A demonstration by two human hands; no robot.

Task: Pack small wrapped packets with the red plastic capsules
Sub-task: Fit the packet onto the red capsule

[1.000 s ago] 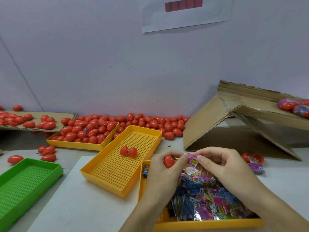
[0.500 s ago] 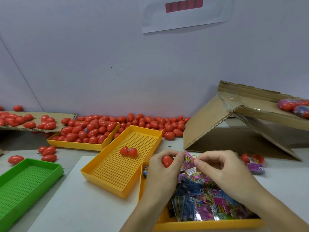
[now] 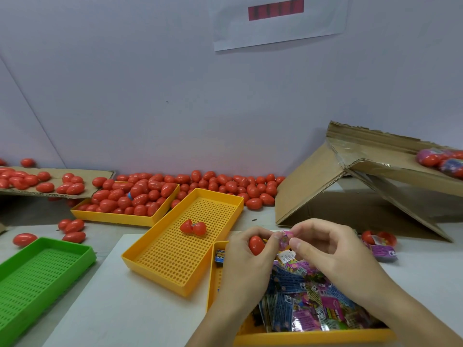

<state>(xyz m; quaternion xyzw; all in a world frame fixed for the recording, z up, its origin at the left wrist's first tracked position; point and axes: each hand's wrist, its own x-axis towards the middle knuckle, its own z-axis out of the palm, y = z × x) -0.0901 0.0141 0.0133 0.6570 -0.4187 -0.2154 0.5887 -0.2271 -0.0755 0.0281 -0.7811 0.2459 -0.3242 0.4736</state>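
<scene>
My left hand grips a red capsule half in its curled fingers, over the near yellow tray full of small wrapped packets. My right hand pinches a pink packet between thumb and forefinger, right beside the capsule; the left thumb touches the packet too. An opened red capsule lies in the middle yellow tray.
A yellow tray heaped with red capsules sits at the back left, with more capsules along the wall. A green tray is at the near left. A folded cardboard box stands right, with an open capsule and a purple packet before it.
The pink packet has been crumpled smaller and brought closer to the capsule half. Both hands have drawn nearer each other.
</scene>
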